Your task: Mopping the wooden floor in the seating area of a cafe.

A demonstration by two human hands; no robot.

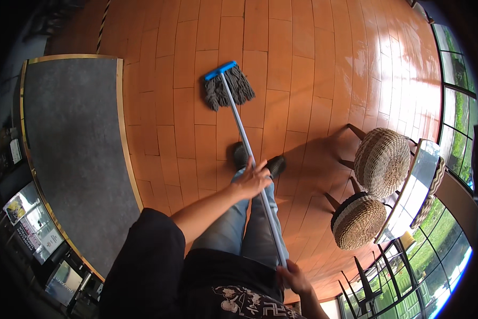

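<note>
A mop (241, 127) with a long pale handle, a blue clamp and grey string strands reaches from my body out across the tiled floor. Its strands lie on the tiles ahead of my feet. Partway down the handle, my left hand (252, 180) grips it, with some fingers loosely spread. My right hand (294, 277) is closed around the handle's upper end, near my right hip. Part of that hand is cut off from sight by the handle and its own wrist. My dark shoes (275, 166) stand just beyond my left hand, on either side of the handle.
Orange-brown tiles (281, 64) cover the floor. A dark grey counter (74, 133) with a gold edge runs along the left. Two woven stools (382, 162) stand at the right beside a narrow light-topped table (411, 186). Black metal chair legs (377, 284) and large windows (454, 114) lie beyond.
</note>
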